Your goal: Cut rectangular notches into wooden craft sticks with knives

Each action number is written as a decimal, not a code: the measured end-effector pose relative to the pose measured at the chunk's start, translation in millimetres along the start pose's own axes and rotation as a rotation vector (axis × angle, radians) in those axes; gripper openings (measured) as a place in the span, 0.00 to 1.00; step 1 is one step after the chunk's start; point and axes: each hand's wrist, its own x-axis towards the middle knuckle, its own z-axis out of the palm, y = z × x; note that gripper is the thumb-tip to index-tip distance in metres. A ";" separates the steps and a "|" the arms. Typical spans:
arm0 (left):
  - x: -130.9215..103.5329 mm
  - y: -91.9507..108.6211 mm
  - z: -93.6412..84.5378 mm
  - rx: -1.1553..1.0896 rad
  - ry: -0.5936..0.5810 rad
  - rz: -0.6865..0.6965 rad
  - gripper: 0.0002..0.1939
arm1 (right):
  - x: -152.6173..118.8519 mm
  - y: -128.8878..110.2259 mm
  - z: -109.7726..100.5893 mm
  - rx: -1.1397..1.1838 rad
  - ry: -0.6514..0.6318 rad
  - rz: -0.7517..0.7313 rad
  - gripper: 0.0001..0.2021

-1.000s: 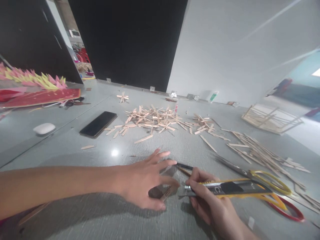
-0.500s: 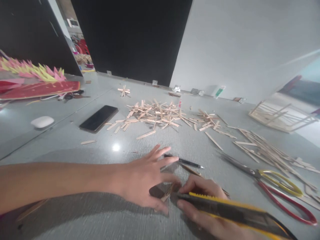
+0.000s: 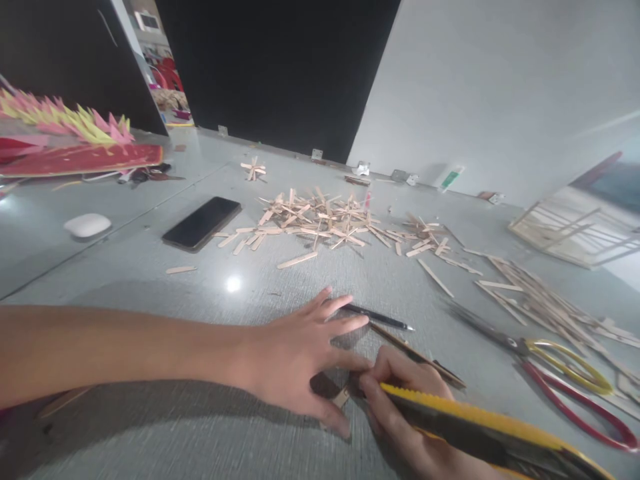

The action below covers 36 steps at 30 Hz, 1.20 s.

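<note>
Left hand [image 3: 285,353], fingers spread apart, beside a small wooden piece [image 3: 342,398] on the grey counter [image 3: 175,433]; its contact is unclear. Right hand [image 3: 407,390] grips a yellow-and-black cutter [image 3: 470,423], tip hidden. Best: brace the piece firmly, fingertips clear of the cutter's path.

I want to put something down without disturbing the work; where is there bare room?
Bare tabletop shows between the stick pile and the black pen, and between the white rounded object and left forearm. It is crowded at right, with scissors and long strips, and around the right hand and cutter.
</note>
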 end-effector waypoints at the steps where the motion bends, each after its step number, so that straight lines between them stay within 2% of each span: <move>1: 0.1 -0.1 0.1 0.001 -0.007 -0.006 0.41 | -0.5 -1.0 -0.7 -0.002 -0.028 0.018 0.22; 6: 0.6 -0.2 0.2 -0.007 -0.021 -0.020 0.42 | -0.6 0.9 -6.9 -0.038 -0.145 0.046 0.22; 16: 0.2 -2.3 -0.6 -0.028 -0.013 -0.007 0.41 | 0.2 12.8 -7.3 -0.018 -0.180 0.066 0.18; 24: 0.3 -3.5 3.0 -0.035 0.027 0.014 0.40 | 2.4 6.8 -7.7 -0.056 -0.159 0.028 0.19; 30: 2.5 -0.6 -0.7 0.005 -0.040 0.001 0.40 | 7.3 -5.9 -8.4 -0.133 -0.060 -0.091 0.21; 36: 2.5 1.0 -4.7 0.002 -0.066 0.004 0.38 | 0.0 1.6 -3.0 -0.122 -0.044 -0.108 0.20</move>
